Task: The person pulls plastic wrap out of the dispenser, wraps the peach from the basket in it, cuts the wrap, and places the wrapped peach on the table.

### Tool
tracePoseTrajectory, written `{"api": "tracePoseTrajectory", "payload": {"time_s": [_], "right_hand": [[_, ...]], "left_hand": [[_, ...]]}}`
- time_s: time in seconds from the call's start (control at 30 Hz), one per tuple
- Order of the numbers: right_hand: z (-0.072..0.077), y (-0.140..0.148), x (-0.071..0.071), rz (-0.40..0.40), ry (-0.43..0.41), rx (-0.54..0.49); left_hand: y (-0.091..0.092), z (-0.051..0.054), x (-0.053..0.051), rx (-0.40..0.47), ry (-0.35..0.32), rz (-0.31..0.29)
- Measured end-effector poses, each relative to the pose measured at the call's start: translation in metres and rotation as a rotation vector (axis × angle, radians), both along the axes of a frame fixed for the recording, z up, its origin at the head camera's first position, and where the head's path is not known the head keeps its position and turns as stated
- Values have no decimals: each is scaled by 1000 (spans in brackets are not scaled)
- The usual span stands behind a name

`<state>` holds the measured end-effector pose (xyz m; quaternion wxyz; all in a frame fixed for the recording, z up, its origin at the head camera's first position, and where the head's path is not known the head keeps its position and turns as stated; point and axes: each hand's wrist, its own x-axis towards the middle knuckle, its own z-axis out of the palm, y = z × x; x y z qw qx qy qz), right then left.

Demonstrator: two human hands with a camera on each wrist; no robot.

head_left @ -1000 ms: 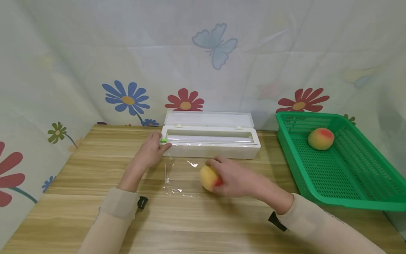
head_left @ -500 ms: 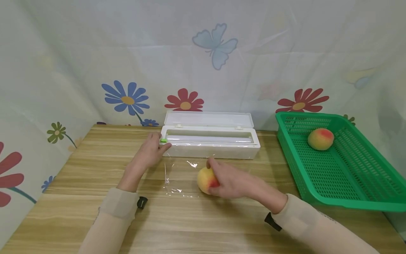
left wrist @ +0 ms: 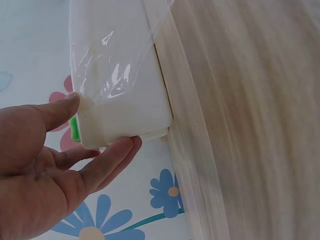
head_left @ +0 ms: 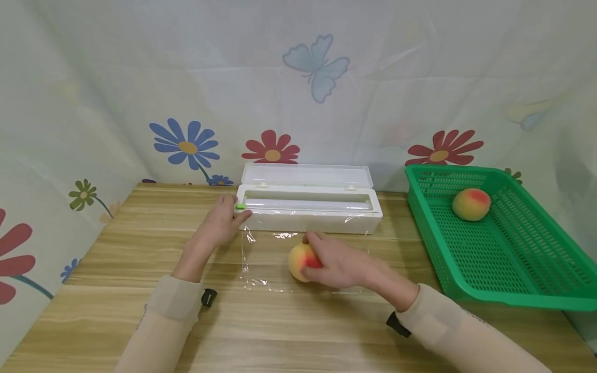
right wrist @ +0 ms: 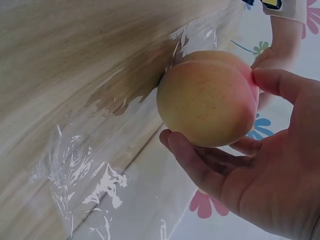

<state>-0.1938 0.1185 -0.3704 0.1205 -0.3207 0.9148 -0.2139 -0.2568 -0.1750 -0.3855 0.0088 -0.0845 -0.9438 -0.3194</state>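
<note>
My left hand [head_left: 217,219] grips the left end of a white wrap dispenser [head_left: 308,223], thumb on its front edge beside a green slider [head_left: 240,206]. In the left wrist view the fingers of the left hand [left wrist: 75,150] hold the corner of the box [left wrist: 120,75]. Clear film [head_left: 266,259] runs from the dispenser onto the wooden table. My right hand [head_left: 338,261] holds a yellow-red peach [head_left: 300,262] over the film. In the right wrist view, thumb and fingers of the right hand [right wrist: 265,165] curl round the peach [right wrist: 207,100].
A green basket [head_left: 431,248] stands at the right with another peach [head_left: 471,204] inside. The dispenser's lid [head_left: 306,175] is raised at the back. Behind the table [head_left: 280,331] hangs a flowered cloth [head_left: 210,62].
The right hand has moved slightly left with the peach, which has turned a little in its grip. The left hand has kept its place on the dispenser.
</note>
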Motion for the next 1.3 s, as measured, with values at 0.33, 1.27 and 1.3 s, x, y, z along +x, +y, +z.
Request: {"api": "tracePoseTrajectory", "payload": {"time_s": [0.33,1.27,1.3], "right_hand": [[-6,-5,-2,-21,116,56],[-9,19,1,-227,66,13],[-7,22,1,-234,67,42]], "left_hand": [[1,0,-1,0,3,-5],[4,17,7,43,183,16],[6,19,8,44,207,17]]}}
